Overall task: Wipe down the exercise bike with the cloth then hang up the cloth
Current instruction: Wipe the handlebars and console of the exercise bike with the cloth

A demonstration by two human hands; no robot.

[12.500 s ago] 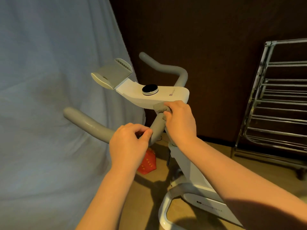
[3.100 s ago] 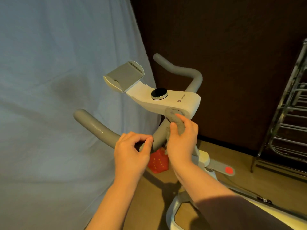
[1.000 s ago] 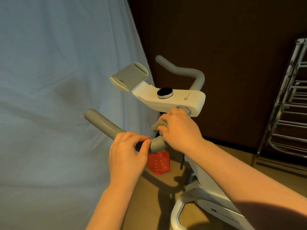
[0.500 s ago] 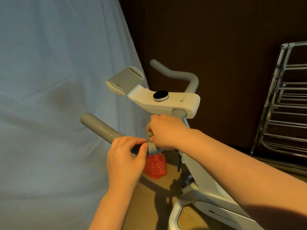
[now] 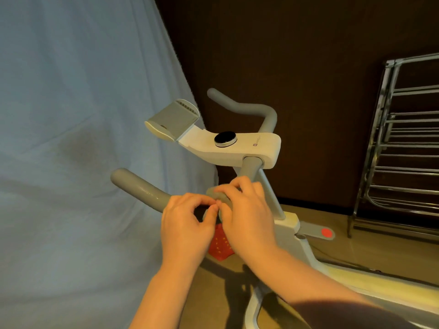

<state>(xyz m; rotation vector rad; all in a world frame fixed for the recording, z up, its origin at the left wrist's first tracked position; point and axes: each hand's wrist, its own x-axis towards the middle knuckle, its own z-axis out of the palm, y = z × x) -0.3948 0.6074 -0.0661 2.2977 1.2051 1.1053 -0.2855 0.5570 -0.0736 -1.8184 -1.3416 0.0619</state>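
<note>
At the bend of the near handlebar (image 5: 140, 189), the grey cloth (image 5: 215, 194) shows only as a small wad between fingers, most of it hidden under the right hand (image 5: 247, 217). That hand curls over the wad and presses it onto the bar. The left hand (image 5: 185, 224) sits just beside it, thumb and forefinger closed round the bar, the fingertips of the two hands nearly touching. How much of the bar is covered by cloth cannot be made out.

The exercise bike (image 5: 237, 148) stands with its white console above the hands, a black dial (image 5: 225, 138) on top and a grey tray (image 5: 172, 119) tilted up at its far end. The far handlebar (image 5: 247, 109) curves clear behind. The frame runs down and right, cut off by the lower edge.

A red item (image 5: 219, 248) lies on the floor (image 5: 356, 248) below, mostly hidden by the hands. A pale blue sheet (image 5: 71, 138) hangs close on the left; a metal rack (image 5: 403, 148) stands well apart on the right, cut off at the edge.
</note>
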